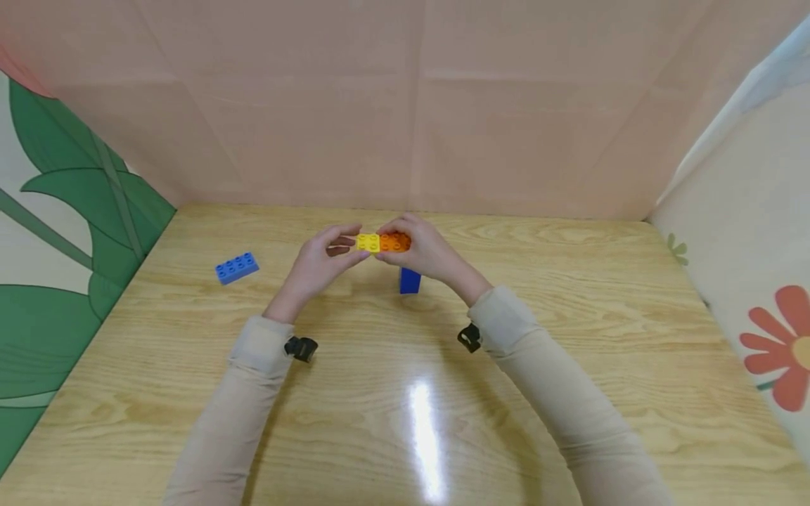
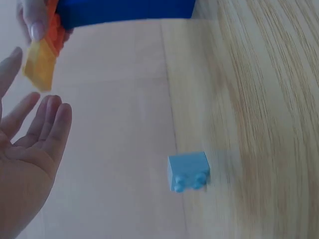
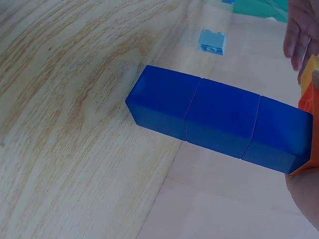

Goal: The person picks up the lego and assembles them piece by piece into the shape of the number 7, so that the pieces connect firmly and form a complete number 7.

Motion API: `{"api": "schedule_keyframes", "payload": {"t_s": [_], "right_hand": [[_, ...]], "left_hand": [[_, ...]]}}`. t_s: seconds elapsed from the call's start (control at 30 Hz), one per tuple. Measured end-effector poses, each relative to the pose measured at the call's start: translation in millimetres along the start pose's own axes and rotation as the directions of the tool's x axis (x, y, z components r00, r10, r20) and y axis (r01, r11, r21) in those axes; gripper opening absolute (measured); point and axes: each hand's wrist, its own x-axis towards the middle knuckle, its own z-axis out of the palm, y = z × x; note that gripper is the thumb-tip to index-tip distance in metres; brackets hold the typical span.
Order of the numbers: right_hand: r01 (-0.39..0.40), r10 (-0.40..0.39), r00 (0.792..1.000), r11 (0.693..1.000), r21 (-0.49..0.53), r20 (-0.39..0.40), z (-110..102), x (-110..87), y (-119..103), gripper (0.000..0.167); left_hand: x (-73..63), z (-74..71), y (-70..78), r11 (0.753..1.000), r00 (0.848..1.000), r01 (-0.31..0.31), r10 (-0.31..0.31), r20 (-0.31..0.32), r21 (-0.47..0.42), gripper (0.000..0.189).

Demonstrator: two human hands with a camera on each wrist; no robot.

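Orange studded plastic brick [image 1: 395, 242] pinched, partly covered by right hand [image 1: 425, 246] over wooden table [image 1: 607, 330]; yellow studded plastic brick [image 1: 368, 242] seen at left. Left hand [image 1: 318, 261] beside it, fingers spread, contact unclear. Dark-blue plastic three-brick column [image 3: 222, 112] mostly hidden in head view.

3 cams: the head one sits high and farthest back, facing forward and down over the table [image 1: 354, 436]. The left wrist cam [image 1: 302, 349] is low and close, looking past the left hand [image 2: 25, 167]; the right wrist cam [image 1: 470, 338] is close on the stack [image 3: 219, 117]. Those 2, rolled sideways opposite ways, share the stack and light-blue brick [image 2: 189, 167].
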Motion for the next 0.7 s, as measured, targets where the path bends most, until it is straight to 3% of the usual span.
{"api": "schedule_keyframes", "payload": {"t_s": [0.17, 0.37, 0.5, 0.7], "right_hand": [[-0.024, 0.024, 1.0, 1.0, 0.02, 0.003, 1, 1.1, 0, 0.041], [-0.051, 0.051, 0.999, 0.998, 0.03, 0.016, 3, 1.8, -1, 0.042], [-0.054, 0.054, 0.998, 0.998, 0.031, 0.018, 5, 2.2, -1, 0.042], [-0.059, 0.058, 0.998, 0.997, 0.039, 0.02, 6, 3.0, -1, 0.043]], "left_hand": [[-4.5, -16.3, -12.0, 0.999, 0.996, 0.04, -0.037, -0.085, 0.035, 0.05], [-12.2, -45.4, -35.4, 0.992, 0.975, 0.09, -0.069, -0.212, 0.091, 0.046], [-19.3, -65.9, -51.8, 0.983, 0.95, 0.149, -0.113, -0.293, 0.104, 0.045], [-31.0, -89.6, -73.7, 0.965, 0.894, 0.248, -0.192, -0.406, 0.09, 0.044]]}}
